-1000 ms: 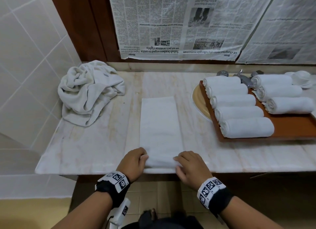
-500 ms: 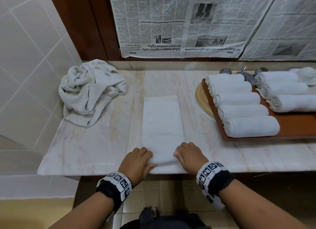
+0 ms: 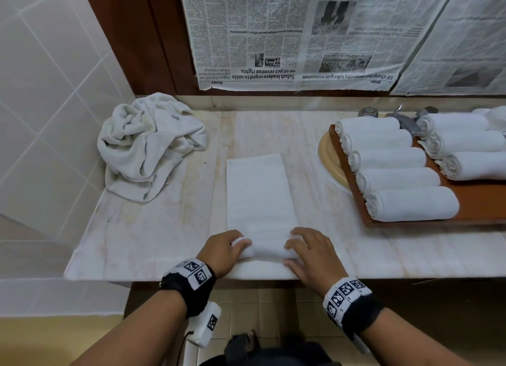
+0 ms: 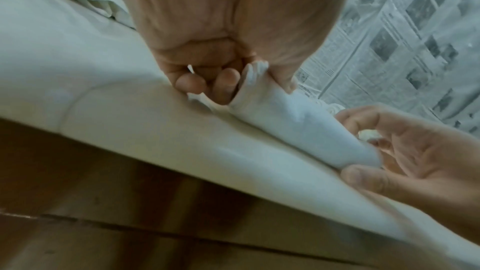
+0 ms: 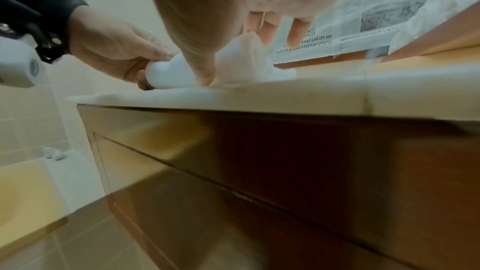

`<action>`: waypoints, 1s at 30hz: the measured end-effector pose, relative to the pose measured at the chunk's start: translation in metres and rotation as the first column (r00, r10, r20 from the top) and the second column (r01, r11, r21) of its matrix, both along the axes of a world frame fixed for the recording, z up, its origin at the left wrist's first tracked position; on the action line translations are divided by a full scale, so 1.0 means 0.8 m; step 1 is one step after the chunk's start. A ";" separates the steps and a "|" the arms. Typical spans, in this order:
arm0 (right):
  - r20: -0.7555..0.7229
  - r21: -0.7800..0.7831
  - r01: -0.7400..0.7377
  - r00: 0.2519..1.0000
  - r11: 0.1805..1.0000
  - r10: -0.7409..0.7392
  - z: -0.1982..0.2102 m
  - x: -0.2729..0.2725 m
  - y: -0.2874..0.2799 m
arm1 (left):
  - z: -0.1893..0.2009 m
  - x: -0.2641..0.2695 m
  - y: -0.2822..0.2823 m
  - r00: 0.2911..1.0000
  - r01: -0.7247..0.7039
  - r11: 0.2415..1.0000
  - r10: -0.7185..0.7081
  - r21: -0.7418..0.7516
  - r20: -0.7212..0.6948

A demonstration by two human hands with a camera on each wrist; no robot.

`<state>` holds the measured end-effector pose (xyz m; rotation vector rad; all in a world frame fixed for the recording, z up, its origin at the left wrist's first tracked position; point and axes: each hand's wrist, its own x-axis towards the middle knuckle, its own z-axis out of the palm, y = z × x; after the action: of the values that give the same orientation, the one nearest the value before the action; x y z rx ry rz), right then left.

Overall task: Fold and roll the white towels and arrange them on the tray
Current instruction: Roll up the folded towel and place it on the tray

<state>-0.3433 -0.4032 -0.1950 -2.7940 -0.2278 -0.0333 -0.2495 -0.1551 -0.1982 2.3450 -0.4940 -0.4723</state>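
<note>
A folded white towel [image 3: 257, 190] lies as a long strip across the marble counter [image 3: 164, 229]. Its near end is curled into a small roll [image 3: 264, 249] by the front edge. My left hand [image 3: 224, 249] grips the roll's left end, and my right hand [image 3: 309, 252] curls over its right end. In the left wrist view the left hand [image 4: 228, 81] pinches the roll [image 4: 298, 130], while the right hand [image 4: 415, 161] holds it between thumb and fingers. The orange-brown tray [image 3: 479, 201] at right carries several rolled towels [image 3: 410, 204] in two rows.
A heap of crumpled towels [image 3: 145, 146] sits at the counter's back left by the tiled wall. A beige basin rim [image 3: 328, 160] shows under the tray's left edge, with a metal tap [image 3: 402, 119] behind. Newspaper [image 3: 273, 37] covers the back wall.
Both hands have turned the towel's near end over into a small roll and moved it slightly away from the front edge.
</note>
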 end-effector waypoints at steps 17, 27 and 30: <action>-0.264 -0.038 0.168 0.949 0.985 -0.172 0.023 0.067 0.023 | -0.016 -0.007 0.008 0.857 0.211 0.949 -0.295 0.235 0.423; -0.101 0.066 0.008 0.995 0.998 -0.001 -0.005 0.024 0.002 | 0.005 0.014 0.012 0.992 0.094 0.995 -0.091 -0.028 0.090; -0.088 0.069 -0.019 0.996 0.997 0.025 -0.006 0.026 -0.003 | 0.008 0.008 0.006 0.999 -0.013 0.999 0.014 -0.030 0.042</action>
<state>-0.3224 -0.4060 -0.2001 -2.7173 -0.2315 0.0863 -0.2430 -0.1506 -0.1920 2.3329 -0.5015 -0.4069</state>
